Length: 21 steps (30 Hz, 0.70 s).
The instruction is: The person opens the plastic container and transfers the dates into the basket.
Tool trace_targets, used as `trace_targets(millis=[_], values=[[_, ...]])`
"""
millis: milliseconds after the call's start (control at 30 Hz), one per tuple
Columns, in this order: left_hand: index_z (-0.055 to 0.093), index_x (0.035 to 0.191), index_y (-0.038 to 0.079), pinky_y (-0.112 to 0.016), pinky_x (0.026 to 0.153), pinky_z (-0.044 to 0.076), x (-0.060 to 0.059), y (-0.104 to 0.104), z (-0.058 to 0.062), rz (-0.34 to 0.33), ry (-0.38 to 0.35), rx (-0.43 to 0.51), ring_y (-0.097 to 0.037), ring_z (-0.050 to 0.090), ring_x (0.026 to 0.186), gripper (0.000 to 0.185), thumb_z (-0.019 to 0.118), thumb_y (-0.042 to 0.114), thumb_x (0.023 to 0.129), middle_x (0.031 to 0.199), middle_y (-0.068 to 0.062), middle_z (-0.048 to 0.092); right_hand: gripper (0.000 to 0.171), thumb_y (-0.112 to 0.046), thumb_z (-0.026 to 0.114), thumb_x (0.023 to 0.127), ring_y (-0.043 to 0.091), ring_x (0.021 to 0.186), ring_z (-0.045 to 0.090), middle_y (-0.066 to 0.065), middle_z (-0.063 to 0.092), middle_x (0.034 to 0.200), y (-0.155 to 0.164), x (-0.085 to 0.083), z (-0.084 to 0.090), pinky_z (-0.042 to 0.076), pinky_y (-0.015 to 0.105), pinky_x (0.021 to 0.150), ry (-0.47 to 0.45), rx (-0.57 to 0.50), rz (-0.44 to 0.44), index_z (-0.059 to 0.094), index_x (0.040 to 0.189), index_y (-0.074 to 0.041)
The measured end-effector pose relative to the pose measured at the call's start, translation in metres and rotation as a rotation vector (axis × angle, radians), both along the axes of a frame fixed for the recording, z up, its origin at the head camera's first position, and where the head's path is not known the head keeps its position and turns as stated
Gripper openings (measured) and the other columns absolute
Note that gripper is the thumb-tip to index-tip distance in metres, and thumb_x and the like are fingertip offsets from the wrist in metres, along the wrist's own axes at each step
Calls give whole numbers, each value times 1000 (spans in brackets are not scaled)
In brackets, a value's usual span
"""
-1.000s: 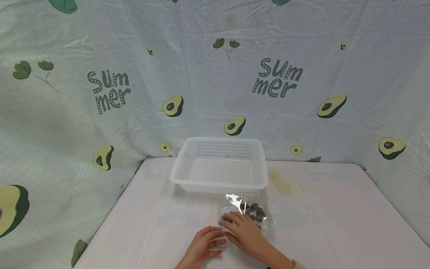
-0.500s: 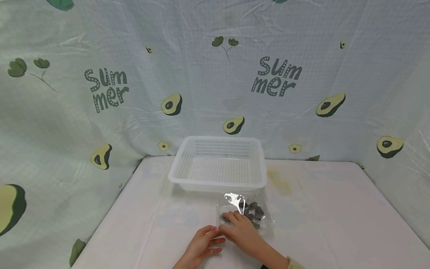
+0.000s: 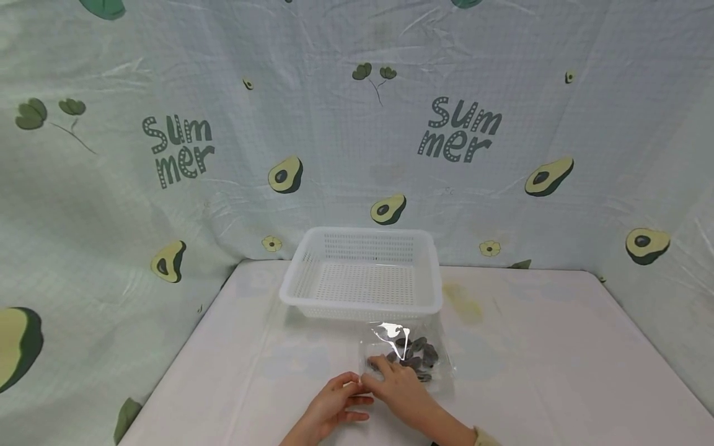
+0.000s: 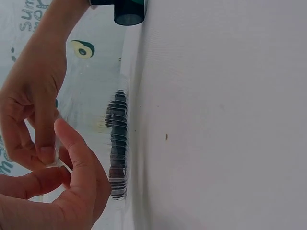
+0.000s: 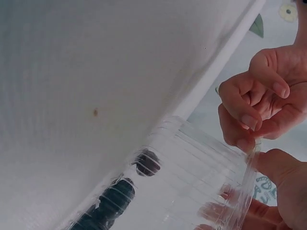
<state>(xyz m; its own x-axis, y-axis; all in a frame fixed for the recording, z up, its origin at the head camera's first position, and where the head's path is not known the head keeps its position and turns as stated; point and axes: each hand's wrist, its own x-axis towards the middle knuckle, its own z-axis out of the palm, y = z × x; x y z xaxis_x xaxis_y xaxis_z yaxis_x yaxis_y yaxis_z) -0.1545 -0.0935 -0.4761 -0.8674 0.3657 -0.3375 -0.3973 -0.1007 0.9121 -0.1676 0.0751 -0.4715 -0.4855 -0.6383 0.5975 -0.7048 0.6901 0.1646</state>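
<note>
A clear ribbed plastic box (image 3: 444,375) lies on the table, with several dark, wrinkled pieces (image 3: 429,355) inside. Both hands meet at its near left corner. My left hand (image 3: 326,409) pinches the corner's edge with its fingertips, the other fingers loosely bent. Right beside it, my right hand (image 3: 407,396) grips the same edge. In the right wrist view, the right thumb (image 5: 276,165) is on the outside of the box's rim, and the other fingers show blurred through the clear plastic. The dark pieces (image 4: 119,139) lie low in the box in the left wrist view.
Just behind the box stands a white perforated plastic basket (image 3: 362,308). The white-covered table (image 3: 530,371) reaches a patterned curtain (image 3: 334,124) at the back and sides. A dark cylindrical device (image 4: 129,13) sits at the right wrist.
The right hand's fingers have drawn back slightly toward the near left corner, showing more of the dark pieces. The left hand stays almost where it was.
</note>
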Motion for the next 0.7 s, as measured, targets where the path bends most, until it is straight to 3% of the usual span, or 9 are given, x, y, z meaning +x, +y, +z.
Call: trace_targets(millis=[233, 467, 600, 700], values=[[49, 86, 14, -33, 68, 53, -2, 0, 1, -4, 1, -4, -9, 61, 78, 8, 43, 13, 92, 91, 0, 66, 24, -25, 69, 69, 13, 54, 54, 2, 57, 97, -3, 2, 1, 32, 18, 44, -49, -16, -36, 51, 83, -24], [49, 85, 15, -32, 67, 54, -1, 1, 1, 7, -30, -11, -8, 61, 76, 8, 44, 13, 92, 93, -2, 65, 30, -22, 76, 64, 8, 47, 51, 0, 62, 92, -1, -3, 15, 26, 14, 39, -10, -74, -8, 52, 81, -20], [49, 86, 14, -31, 64, 54, 0, 1, 2, 7, -29, -34, -8, 62, 74, 7, 46, 15, 92, 93, -2, 65, 27, -23, 76, 64, 9, 50, 54, 1, 63, 94, 4, -4, 12, 30, 14, 39, 35, -67, 25, 53, 78, -22], [50, 85, 14, -32, 63, 54, 0, 2, 3, 10, -22, -47, -8, 62, 73, 7, 47, 16, 91, 93, -3, 66, 26, -24, 76, 64, 12, 64, 63, 1, 64, 97, 8, -5, 8, 41, 17, 45, 58, -53, 50, 55, 79, -22]])
